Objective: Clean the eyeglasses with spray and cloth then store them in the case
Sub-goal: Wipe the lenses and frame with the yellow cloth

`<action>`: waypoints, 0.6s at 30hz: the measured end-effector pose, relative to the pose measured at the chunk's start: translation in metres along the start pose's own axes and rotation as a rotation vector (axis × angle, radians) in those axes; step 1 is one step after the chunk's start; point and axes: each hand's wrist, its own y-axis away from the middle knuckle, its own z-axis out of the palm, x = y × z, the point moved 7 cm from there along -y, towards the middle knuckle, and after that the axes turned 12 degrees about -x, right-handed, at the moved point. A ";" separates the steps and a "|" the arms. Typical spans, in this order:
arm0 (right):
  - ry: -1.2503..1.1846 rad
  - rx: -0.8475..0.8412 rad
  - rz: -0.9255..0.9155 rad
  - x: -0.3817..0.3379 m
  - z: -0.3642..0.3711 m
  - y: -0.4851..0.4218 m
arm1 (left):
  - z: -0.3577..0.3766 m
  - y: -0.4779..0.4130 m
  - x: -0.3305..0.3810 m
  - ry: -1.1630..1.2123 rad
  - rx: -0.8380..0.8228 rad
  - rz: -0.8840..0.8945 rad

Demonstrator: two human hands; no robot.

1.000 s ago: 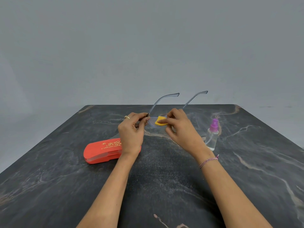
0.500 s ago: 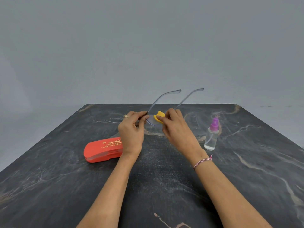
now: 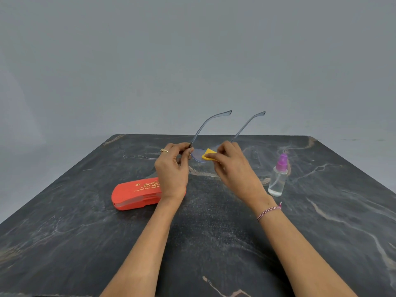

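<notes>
A: Left hand (image 3: 172,174)?
B: Fingers pinched on the thin grey translucent-framed eyeglasses (image 3: 198,155) at the hinge corner, held above the dark veined marble table (image 3: 85,243). Both temple arms open, pointing up and away.
A: Right hand (image 3: 232,166)?
B: Thumb and fingers clamped on a small yellow cloth (image 3: 209,157), pressing it against the near lens.
A: Rest of the kit?
B: Closed orange-red glasses case with gold lettering (image 3: 135,195) on the table, partly behind the left wrist. Clear spray bottle with purple nozzle (image 3: 278,176) upright, just right of the right hand, untouched.
</notes>
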 end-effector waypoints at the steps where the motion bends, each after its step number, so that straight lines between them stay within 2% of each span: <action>1: -0.008 -0.012 -0.025 -0.005 0.002 -0.001 | 0.001 0.000 0.000 -0.001 -0.007 0.000; 3: -0.022 -0.013 -0.050 -0.011 0.006 -0.002 | 0.003 0.000 0.000 -0.003 -0.022 0.001; 9: -0.013 0.043 0.116 0.002 0.006 -0.003 | 0.017 0.004 0.005 0.002 -0.120 0.014; 15: -0.193 -0.105 0.038 -0.008 0.015 -0.004 | 0.014 0.004 0.001 -0.021 -0.099 0.006; 18: -0.264 -0.109 0.010 -0.004 0.008 -0.002 | 0.006 0.001 -0.005 -0.013 -0.051 -0.018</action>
